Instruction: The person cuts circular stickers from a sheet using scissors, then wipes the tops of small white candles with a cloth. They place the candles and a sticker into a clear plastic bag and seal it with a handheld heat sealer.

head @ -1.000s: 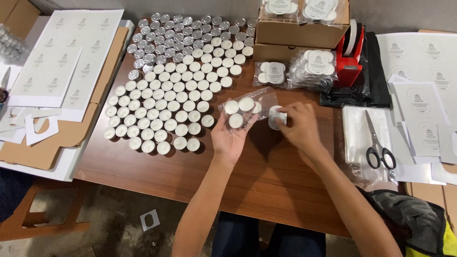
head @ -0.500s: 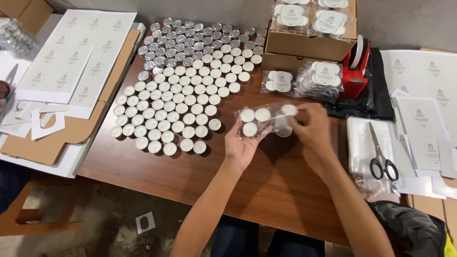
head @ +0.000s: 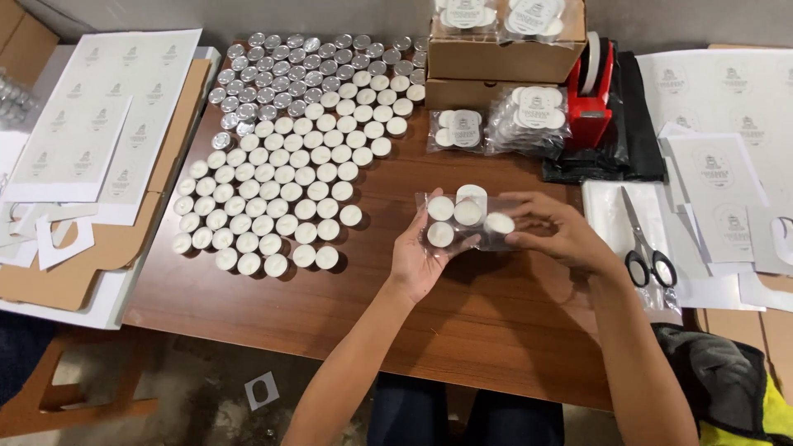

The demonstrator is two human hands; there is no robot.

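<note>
the wooden table (head: 330,306) carries a wide field of white tealight candles (head: 273,206) (silver-cupped ones farther back). above its middle, the left hand (head: 421,260) cups a clear plastic bag (head: 467,221) of tealights from beneath while the right hand (head: 549,231) pinches the bag's right end.

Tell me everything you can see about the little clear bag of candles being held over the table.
The clear plastic bag is small, thin and glossy, holding five white round tealight candles packed side by side, tops facing up. It is held flat just above the brown wooden table, right of the rows of loose tealights. The left hand cups it from below and the left; the right hand pinches its right end, by the outermost candle.
</note>
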